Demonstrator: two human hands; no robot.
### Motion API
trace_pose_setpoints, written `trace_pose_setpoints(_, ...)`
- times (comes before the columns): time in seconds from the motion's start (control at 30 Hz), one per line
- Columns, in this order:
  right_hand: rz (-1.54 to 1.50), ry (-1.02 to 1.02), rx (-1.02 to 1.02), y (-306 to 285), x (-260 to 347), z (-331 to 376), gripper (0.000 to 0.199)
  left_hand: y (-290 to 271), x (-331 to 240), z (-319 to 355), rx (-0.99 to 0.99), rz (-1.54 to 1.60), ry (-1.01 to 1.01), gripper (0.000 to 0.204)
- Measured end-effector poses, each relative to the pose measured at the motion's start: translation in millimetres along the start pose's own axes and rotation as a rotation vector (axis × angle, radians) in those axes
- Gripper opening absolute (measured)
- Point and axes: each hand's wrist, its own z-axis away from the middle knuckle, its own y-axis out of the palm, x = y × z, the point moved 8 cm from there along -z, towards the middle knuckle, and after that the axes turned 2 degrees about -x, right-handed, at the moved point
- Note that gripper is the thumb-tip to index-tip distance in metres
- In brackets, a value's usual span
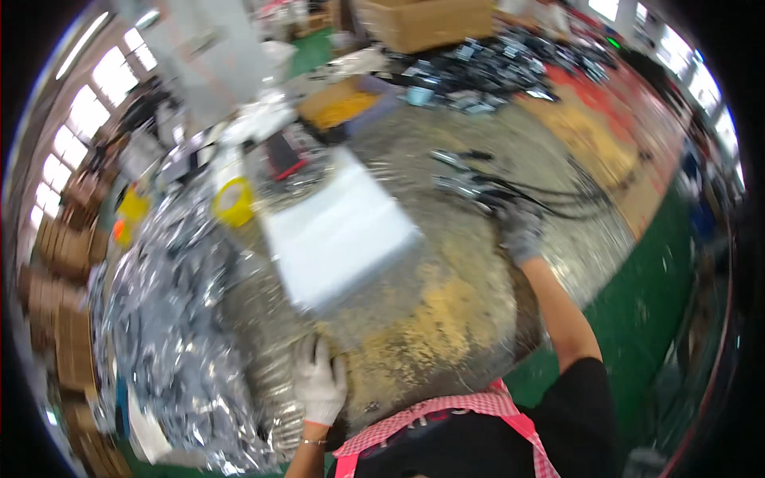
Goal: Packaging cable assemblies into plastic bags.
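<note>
My right hand (519, 229), in a pale glove, reaches to the right side of the worktable. Its fingers close around black cables (550, 201) with silvery ends (456, 186); motion blur hides the exact grip. Another silvery end (449, 159) lies just beyond, with a black piece beside it. My left hand (320, 378), also gloved, rests at the table's near edge with its fingers stretched out, holding nothing. Ahead of it lies a stack of clear plastic bags or sheets (343, 235).
Glossy plastic-wrapped packets (175, 327) heap up at left, near a yellow tape roll (233, 202). A red-and-black box (284, 154) lies behind the sheets. Farther back are an open bin (382, 102), a large carton (430, 24) and a pile of dark wrapped pieces (498, 68).
</note>
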Motion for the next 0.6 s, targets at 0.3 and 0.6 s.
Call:
trace_pose_setpoints(0.3,-0.102,0.042,-0.614,-35,-32,34,0.035,13,-6,-2,-0.005,-0.058,0.047,0.039)
trace_pose_setpoints(0.6,-0.436,-0.412,0.092,-75,42,86,0.030,23,-9,0,-0.031,0.102,-0.081,0.030)
